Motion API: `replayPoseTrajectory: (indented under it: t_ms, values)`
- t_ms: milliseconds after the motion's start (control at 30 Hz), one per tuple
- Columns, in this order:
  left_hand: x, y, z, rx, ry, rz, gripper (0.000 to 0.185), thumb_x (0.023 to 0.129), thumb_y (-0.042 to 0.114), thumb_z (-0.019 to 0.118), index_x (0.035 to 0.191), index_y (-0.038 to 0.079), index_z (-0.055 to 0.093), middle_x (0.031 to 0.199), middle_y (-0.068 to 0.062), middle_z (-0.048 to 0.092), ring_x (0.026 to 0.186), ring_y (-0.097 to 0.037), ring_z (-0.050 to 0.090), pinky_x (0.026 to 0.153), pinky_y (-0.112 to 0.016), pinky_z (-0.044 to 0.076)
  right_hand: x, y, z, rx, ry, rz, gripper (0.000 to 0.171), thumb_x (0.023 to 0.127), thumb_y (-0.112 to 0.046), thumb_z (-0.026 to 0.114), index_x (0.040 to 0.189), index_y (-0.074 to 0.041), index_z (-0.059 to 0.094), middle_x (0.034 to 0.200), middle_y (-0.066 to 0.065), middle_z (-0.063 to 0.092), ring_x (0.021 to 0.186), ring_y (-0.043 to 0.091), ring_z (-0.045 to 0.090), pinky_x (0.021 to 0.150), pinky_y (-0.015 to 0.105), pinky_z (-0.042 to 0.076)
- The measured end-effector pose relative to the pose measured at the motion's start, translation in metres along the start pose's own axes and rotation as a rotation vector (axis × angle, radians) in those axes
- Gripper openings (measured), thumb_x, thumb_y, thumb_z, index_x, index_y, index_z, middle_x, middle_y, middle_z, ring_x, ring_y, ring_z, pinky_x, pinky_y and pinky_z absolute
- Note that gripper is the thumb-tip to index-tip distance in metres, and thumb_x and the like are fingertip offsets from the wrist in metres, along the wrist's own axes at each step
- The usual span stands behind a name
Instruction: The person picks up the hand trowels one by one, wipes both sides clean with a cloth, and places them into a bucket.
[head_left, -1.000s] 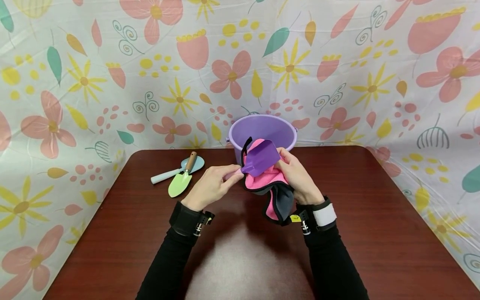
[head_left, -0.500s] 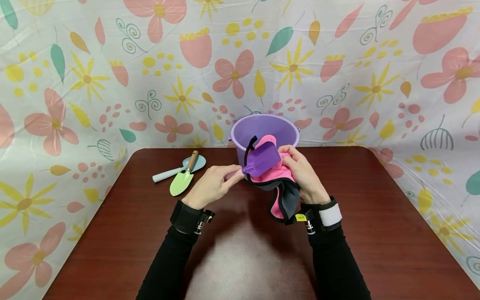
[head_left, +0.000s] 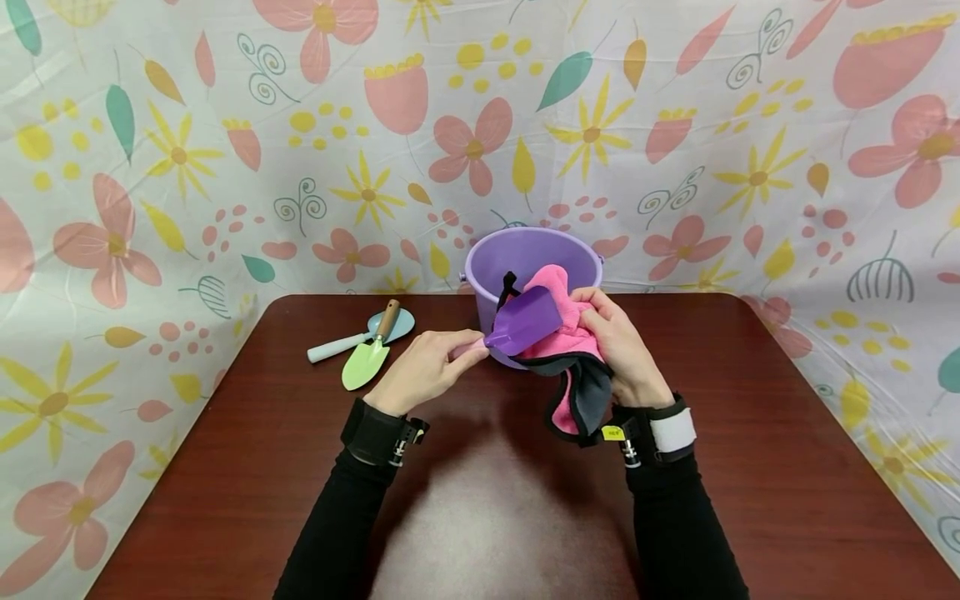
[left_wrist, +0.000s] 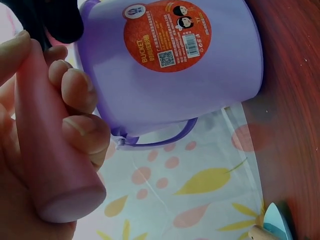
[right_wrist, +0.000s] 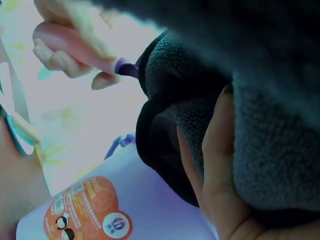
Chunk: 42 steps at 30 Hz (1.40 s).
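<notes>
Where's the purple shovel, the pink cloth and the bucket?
purple shovel (head_left: 525, 321): head view, on its blade
pink cloth (head_left: 568, 340): head view, on its pink side
bucket (left_wrist: 185, 95): left wrist view, on its wall

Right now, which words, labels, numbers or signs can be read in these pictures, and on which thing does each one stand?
"BUCKET": on the red sticker of the purple bucket.
Other characters on this sticker: too small and blurred to read.
Barcode and square code, on the same sticker: no digits readable.
Yellow tag by the right wrist strap: marking too small to read.
</notes>
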<state>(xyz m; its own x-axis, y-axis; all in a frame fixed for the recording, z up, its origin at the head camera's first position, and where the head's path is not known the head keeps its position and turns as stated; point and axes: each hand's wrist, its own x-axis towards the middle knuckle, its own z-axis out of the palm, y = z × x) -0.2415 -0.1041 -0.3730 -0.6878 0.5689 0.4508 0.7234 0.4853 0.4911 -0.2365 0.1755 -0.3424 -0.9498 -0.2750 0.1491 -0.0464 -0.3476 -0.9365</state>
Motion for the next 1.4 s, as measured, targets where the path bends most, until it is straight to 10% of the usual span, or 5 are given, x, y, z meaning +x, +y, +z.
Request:
replayPoseTrajectory:
  t_ms: [567, 1400]
  values:
    - [-0.002, -0.004, -0.001, 0.053, -0.011, -0.042, 0.026, 0.102, 0.041, 0.050, 0.084, 0.024, 0.055, 0.068, 0.010, 0.034, 0.060, -0.005, 0.037, 0.058, -0.027, 0.033, -0.008, -0.011, -0.018, -0.011, 0.040, -0.043, 0.017, 0.101, 0.000, 0.038, 0.109, -0.006, 0.051, 0.093, 0.005, 0.053, 0.068, 0.010, 0.057, 0.058, 0.018, 0.047]
    - [-0.002, -0.014, -0.016, 0.140, 0.032, -0.137, 0.024, 0.102, 0.038, 0.050, 0.103, 0.017, 0.061, 0.067, 0.006, 0.042, 0.054, -0.009, 0.040, 0.053, -0.029, 0.034, -0.036, -0.043, -0.057, -0.232, 0.132, -0.035, 0.011, 0.100, -0.011, 0.055, 0.111, -0.007, 0.053, 0.090, 0.003, 0.057, 0.064, 0.010, 0.057, 0.056, 0.018, 0.048]
